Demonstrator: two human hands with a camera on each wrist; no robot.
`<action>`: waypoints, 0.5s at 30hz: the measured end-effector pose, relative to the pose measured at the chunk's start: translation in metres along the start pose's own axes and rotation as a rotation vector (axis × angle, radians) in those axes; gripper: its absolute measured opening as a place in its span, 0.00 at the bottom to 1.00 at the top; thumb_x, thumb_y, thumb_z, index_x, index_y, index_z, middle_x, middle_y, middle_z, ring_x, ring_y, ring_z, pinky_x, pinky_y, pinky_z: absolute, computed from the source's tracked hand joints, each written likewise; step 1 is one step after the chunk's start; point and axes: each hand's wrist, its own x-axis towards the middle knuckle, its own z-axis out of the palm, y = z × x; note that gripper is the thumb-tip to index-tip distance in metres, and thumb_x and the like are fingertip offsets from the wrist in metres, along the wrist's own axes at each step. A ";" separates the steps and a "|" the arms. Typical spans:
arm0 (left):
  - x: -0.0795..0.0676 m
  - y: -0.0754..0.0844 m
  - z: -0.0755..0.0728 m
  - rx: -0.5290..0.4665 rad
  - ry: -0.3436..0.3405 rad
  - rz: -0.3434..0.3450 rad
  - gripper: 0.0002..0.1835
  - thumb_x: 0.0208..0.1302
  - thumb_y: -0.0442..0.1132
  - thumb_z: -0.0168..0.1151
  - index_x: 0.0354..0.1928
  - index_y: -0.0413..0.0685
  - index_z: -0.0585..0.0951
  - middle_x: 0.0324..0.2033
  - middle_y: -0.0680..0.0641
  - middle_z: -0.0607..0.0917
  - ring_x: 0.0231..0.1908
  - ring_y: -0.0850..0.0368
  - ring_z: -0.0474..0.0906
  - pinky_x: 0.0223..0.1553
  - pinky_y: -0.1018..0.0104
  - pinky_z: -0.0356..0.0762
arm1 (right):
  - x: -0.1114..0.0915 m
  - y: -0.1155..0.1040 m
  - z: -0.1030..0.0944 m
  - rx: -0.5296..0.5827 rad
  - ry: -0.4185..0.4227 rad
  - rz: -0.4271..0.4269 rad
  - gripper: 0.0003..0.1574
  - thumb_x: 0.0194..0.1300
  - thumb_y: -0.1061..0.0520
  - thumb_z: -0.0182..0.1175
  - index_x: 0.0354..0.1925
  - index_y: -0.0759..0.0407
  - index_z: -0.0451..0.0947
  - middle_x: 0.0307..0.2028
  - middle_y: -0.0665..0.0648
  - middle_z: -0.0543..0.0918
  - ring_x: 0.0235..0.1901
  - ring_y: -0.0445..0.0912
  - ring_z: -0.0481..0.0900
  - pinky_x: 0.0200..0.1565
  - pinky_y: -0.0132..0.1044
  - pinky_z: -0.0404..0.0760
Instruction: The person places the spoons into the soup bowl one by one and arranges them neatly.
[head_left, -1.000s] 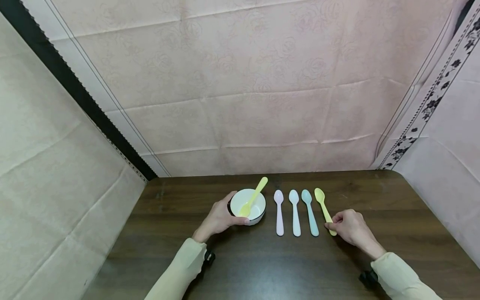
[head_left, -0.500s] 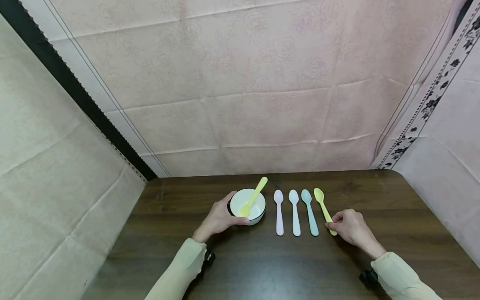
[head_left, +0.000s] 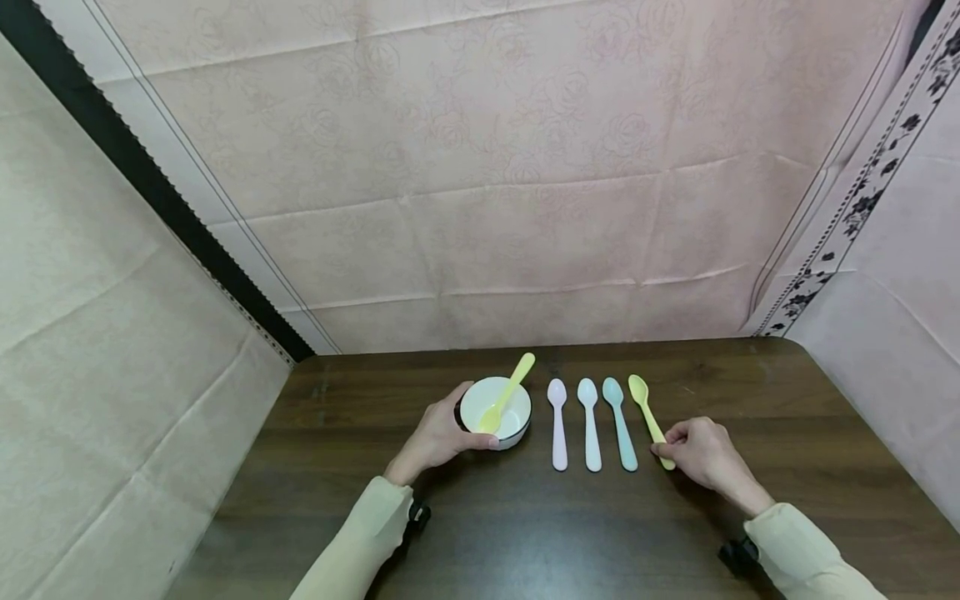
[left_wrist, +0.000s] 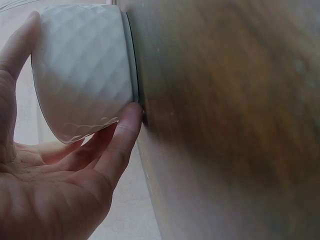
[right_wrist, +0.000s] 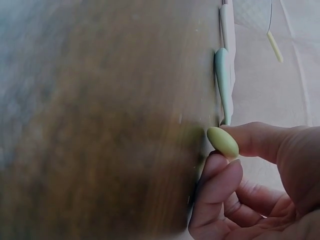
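Observation:
My left hand grips a white bowl with a dimpled outer wall, thumb on the near side and fingers round the far left. A yellow-green spoon leans inside the bowl, its handle sticking out past the rim. At the right end of a row of spoons, my right hand pinches the handle end of a second yellow-green spoon between thumb and fingers. That spoon's head points toward the table's back edge. Left of it lie a blue spoon, a pale blue spoon and a lilac spoon.
The dark wooden table ends at a back edge below a pale patterned cloth. More cloth hangs at the left and right. Each wrist wears a black device.
Almost nothing differs. The handle end of the yellow-green spoon in my right hand has shifted very slightly to the right; the left hand and bowl stay put.

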 end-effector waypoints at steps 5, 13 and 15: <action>0.000 0.000 0.000 -0.003 -0.001 0.002 0.59 0.50 0.55 0.90 0.82 0.53 0.68 0.72 0.44 0.81 0.69 0.45 0.78 0.71 0.41 0.76 | -0.001 0.001 -0.001 0.014 0.001 -0.002 0.14 0.67 0.51 0.76 0.33 0.61 0.87 0.26 0.49 0.86 0.30 0.44 0.76 0.33 0.38 0.73; 0.001 -0.003 0.001 0.009 0.004 0.007 0.58 0.49 0.55 0.90 0.81 0.55 0.69 0.70 0.45 0.83 0.67 0.46 0.79 0.70 0.42 0.76 | -0.003 0.003 -0.002 0.046 -0.009 0.020 0.14 0.67 0.52 0.75 0.34 0.63 0.87 0.27 0.51 0.85 0.29 0.45 0.75 0.31 0.37 0.72; 0.002 -0.003 0.001 0.014 0.003 0.009 0.58 0.49 0.55 0.90 0.81 0.56 0.69 0.70 0.45 0.83 0.67 0.46 0.79 0.70 0.42 0.76 | -0.003 0.004 -0.002 0.051 -0.010 0.024 0.14 0.67 0.52 0.74 0.35 0.63 0.87 0.27 0.51 0.85 0.29 0.45 0.75 0.31 0.37 0.72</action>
